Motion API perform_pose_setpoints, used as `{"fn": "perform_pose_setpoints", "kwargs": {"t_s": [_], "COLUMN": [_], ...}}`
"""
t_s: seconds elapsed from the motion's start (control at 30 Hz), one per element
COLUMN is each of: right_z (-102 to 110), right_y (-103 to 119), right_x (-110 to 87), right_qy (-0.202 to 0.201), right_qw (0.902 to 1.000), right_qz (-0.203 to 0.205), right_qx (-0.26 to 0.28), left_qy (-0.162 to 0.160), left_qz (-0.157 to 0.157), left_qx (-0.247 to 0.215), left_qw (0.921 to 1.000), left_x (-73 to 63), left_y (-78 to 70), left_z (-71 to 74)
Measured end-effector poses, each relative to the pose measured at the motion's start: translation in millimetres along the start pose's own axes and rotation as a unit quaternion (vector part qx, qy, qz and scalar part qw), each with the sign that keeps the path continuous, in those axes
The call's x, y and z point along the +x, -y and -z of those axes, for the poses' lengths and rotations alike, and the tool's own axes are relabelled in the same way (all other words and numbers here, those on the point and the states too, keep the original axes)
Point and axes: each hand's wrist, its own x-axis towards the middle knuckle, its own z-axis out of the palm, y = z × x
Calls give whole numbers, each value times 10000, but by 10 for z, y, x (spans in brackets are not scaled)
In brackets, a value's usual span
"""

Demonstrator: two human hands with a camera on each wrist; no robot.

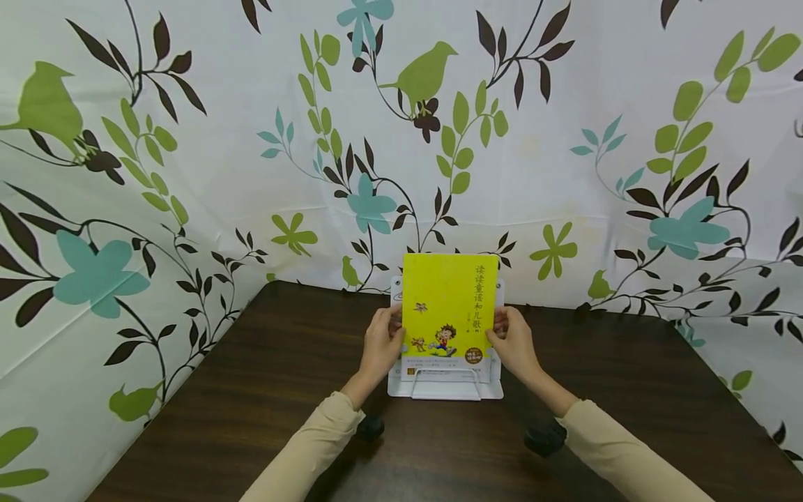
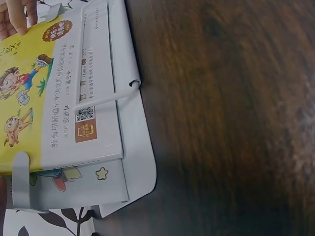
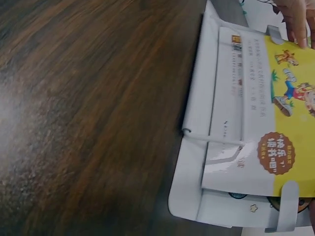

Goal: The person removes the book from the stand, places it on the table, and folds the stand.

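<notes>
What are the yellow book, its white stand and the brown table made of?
Yellow book: probably paper, with a smooth printed cover that catches light. White stand: smooth metal or plastic, hard to tell; its front rod is thin and bent like wire. Brown table: wood or wood-look, slightly shiny, with dark grain streaks.

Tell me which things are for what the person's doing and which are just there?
Seem to be for the job:
yellow book
white stand behind it
wire rest in front
side clips
left hand and right hand, at the book's sides

Probably just there:
dark table
leafy backdrop
black things by the wrists
</notes>
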Motion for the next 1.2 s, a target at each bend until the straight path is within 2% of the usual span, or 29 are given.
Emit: {"fn": "perform_pose_setpoints", "kwargs": {"t_s": [0.27,1.03,1.2], "right_z": [0,-15,-8], "right_y": [-71,-129,-151], "right_x": [-34,-43,-38], "right_qy": [21,-70,-109], "right_qw": [9997,9971,9960], "right_qz": [210,691,827], "right_qx": [87,319,331], "left_qy": [133,42,81], "left_qz": [-68,-129,-37], "left_qx": [-24,-236,-303], "left_qw": [9999,9996,9995], "left_x": [-37,-31,-23], "left_y": [5,63,63], "left_z": [-6,15,4]}}
